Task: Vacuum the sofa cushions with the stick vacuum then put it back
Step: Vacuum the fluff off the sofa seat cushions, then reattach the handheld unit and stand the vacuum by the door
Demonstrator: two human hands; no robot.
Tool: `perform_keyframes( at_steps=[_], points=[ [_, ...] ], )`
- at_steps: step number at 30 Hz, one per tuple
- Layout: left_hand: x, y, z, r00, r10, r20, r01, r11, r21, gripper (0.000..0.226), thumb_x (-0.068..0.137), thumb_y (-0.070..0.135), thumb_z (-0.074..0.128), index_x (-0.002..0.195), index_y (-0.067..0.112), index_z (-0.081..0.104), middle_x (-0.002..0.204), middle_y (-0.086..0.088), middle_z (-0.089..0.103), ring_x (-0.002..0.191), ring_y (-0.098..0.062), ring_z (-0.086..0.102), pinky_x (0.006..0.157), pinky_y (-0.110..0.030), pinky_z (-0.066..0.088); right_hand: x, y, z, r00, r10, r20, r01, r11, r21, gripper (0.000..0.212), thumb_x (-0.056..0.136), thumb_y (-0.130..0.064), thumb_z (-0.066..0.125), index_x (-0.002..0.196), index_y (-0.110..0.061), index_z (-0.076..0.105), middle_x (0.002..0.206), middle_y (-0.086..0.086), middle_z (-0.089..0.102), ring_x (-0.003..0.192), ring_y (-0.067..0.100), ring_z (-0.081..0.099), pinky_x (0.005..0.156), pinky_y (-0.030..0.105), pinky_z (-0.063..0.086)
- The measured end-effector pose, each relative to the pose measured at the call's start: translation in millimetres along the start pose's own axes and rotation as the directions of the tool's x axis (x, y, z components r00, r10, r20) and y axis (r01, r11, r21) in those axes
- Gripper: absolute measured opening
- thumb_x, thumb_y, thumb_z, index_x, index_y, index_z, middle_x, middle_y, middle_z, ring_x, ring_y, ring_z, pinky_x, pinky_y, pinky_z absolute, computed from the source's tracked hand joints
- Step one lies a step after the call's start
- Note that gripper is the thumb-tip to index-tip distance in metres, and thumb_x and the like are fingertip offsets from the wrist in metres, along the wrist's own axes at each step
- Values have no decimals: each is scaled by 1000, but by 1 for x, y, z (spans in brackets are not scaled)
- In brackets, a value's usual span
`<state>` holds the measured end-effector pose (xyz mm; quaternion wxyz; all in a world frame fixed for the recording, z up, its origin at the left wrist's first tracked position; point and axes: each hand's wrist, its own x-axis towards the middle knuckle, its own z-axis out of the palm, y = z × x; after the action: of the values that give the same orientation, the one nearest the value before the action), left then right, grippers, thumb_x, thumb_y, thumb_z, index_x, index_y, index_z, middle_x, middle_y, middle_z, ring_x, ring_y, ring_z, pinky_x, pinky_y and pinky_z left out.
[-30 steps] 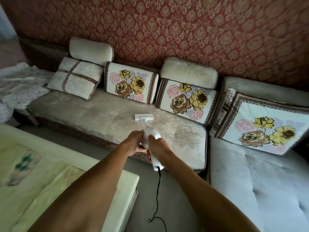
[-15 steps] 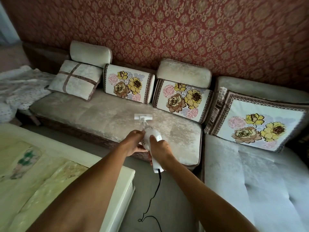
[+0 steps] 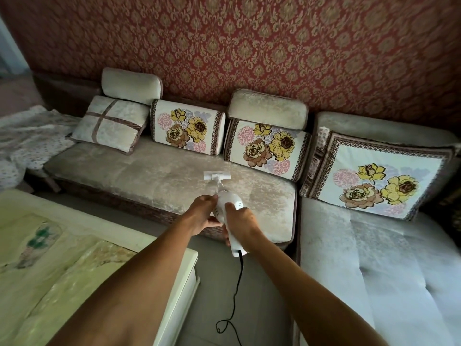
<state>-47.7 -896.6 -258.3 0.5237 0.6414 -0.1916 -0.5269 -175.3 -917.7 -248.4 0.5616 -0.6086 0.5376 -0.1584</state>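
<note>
White stick vacuum [image 3: 228, 216] on sofa seat cushion [image 3: 159, 176], nozzle flat on fabric.
Right hand [image 3: 243, 222] wrapped around handle; left hand [image 3: 203, 214] closed on body's side. Black cord [image 3: 235, 293] trailing to floor.

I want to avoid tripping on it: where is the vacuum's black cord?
In the head view, the black cord hangs from the vacuum handle's rear end, below the right hand, looping on the floor beside the table.

Red patterned wallpaper [image 3: 249, 46] fills the background. Below it, at lower left, stands a cream table [image 3: 172, 283]; a speckled cloth [image 3: 27, 141] lies at far left.
</note>
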Motion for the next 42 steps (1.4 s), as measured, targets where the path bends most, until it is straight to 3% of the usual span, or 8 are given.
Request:
perform_keyframes(
  at_steps=[11, 16, 19, 21, 28, 33, 37, 42],
  points=[
    [-2, 0, 8, 998, 54, 34, -54, 999, -2, 26, 103, 29, 51, 118, 9, 57, 124, -16, 59, 102, -28, 64, 76, -44, 58, -6, -3, -21, 999, -33, -20, 32, 999, -37, 48, 99, -48, 46, 101, -3, 61, 82, 11, 62, 69, 24, 61, 68, 37, 56],
    [1, 7, 14, 989, 146, 20, -148, 982, 120, 29, 100, 14, 55, 128, 21, 54, 127, -15, 64, 98, -28, 68, 80, -41, 58, -24, -40, -58, 997, -38, 68, 37, 999, 16, 42, 96, -40, 61, 97, 2, 62, 59, 6, 60, 40, 13, 52, 43, 21, 47],
    [6, 19, 27, 917, 370, 147, -393, 780, 487, 79, 79, -8, 64, 144, 29, 38, 128, -2, 58, 112, -19, 59, 80, -32, 55, -30, -66, -84, 994, -82, 77, 89, 992, -92, 26, 94, -25, 64, 92, 0, 62, 56, 4, 59, 39, 11, 51, 39, 15, 44],
    [12, 29, 37, 822, 504, 264, -542, 551, 635, 92, 65, 16, 82, 144, 29, 36, 125, 2, 56, 115, -15, 56, 90, -38, 56, -32, -79, -100, 989, -131, 75, 144, 967, -211, 26, 91, -27, 64, 92, -1, 66, 60, 3, 63, 45, 13, 56, 49, 17, 48],
    [4, 69, 63, 588, 650, 481, -724, 157, 672, 101, 47, 43, 93, 135, 27, 45, 126, 12, 58, 108, -9, 59, 89, -32, 54, -56, -115, -167, 961, -215, 175, 275, 818, -505, 27, 88, -28, 68, 72, -6, 68, 51, -2, 63, 40, 11, 54, 53, 24, 50],
    [-14, 77, 93, 485, 659, 575, -830, 140, 540, 101, 51, 33, 96, 137, 22, 44, 123, 13, 59, 104, -1, 57, 84, -10, 47, -74, -129, -207, 963, -240, 124, 261, 709, -656, 27, 80, -29, 73, 70, -4, 73, 63, 3, 74, 45, 15, 61, 58, 29, 55],
    [-21, 74, 115, 442, 735, 515, -845, 150, 513, 91, 50, 33, 94, 128, 24, 50, 115, 9, 63, 98, -9, 61, 82, -32, 56, -86, -140, -226, 930, -358, 76, 263, 510, -819, 31, 81, -39, 75, 74, -8, 77, 64, -1, 75, 51, 10, 68, 67, 28, 59],
    [-26, 80, 130, 463, 768, 443, -848, 239, 473, 79, 49, 30, 93, 116, 24, 53, 102, 7, 66, 88, -11, 64, 73, -33, 56, -88, -127, -221, 668, -728, -154, 112, 303, -947, 47, 76, -59, 77, 111, -27, 73, 107, -2, 69, 105, 23, 62, 87, 37, 48]
  ],
)
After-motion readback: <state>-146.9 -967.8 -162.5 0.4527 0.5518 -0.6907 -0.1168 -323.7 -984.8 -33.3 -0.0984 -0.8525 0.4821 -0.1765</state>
